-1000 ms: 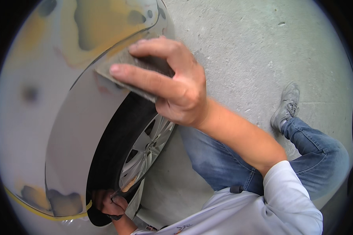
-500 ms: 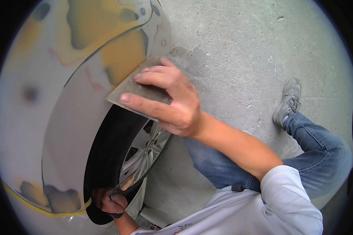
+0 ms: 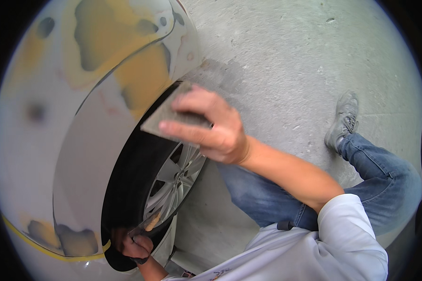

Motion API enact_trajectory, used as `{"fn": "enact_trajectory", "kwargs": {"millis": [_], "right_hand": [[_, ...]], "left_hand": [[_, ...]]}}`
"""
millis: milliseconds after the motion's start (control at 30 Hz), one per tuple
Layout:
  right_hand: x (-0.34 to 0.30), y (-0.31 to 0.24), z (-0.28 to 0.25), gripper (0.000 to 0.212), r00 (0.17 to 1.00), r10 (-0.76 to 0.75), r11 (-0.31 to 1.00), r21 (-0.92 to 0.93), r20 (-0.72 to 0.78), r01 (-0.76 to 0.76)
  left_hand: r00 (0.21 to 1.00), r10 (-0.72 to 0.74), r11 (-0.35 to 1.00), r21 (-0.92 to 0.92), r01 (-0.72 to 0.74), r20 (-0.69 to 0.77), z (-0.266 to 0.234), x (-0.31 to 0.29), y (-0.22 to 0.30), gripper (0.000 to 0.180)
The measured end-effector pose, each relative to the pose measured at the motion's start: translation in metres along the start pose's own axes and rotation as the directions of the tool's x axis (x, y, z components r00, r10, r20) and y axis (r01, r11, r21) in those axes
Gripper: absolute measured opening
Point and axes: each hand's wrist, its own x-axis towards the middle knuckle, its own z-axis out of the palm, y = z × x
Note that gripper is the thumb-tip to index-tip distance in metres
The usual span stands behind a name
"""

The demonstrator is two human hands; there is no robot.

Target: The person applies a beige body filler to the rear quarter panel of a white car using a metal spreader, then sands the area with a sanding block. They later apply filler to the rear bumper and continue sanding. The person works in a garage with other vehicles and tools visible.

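Note:
My right hand (image 3: 216,125) grips a thin, flat grey spreader (image 3: 160,120), fingers over its face and one edge pointing to the left. The spreader hovers over the black tyre (image 3: 126,173), just off the fender edge; motion blurs it. Low on the left, my left hand (image 3: 138,246) is closed on a putty knife (image 3: 139,228) with a lump of tan filler (image 3: 153,221) on its blade. That hand is in shadow beside the tyre. The grey car body panel (image 3: 79,154) carries sanded yellow filler patches (image 3: 143,68) with dark edges.
The silver wheel rim (image 3: 173,180) is beside my bent leg in blue jeans (image 3: 248,189). Yellow tape (image 3: 47,251) runs along the lower part of the body panel. Rough grey concrete floor (image 3: 276,70) spreads to the right, where my shoe (image 3: 344,117) rests.
My right hand and the spreader have moved slightly right and down, off the fender's edge and over the tyre. My left hand has barely moved.

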Motion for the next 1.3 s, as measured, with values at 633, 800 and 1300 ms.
{"fn": "enact_trajectory", "kwargs": {"millis": [633, 800, 1300], "right_hand": [[0.009, 0.019, -0.014, 0.054, 0.999, -0.034, 0.999, 0.0, -0.007, 0.034], [0.043, 0.027, -0.001, 0.059, 0.992, -0.119, 0.993, -0.028, -0.032, 0.119], [-0.002, 0.0, 0.014, 0.046, 0.996, -0.064, 0.998, 0.009, 0.07, 0.063]], "left_hand": [[0.999, -0.017, 0.999, 0.035, 0.015, 0.044, -0.006, -0.009, -0.007, 0.042], [0.998, -0.022, 0.999, 0.035, 0.021, 0.051, -0.005, -0.014, -0.008, 0.042], [0.999, -0.007, 1.0, 0.013, 0.007, 0.032, -0.006, -0.013, -0.01, 0.041]]}}
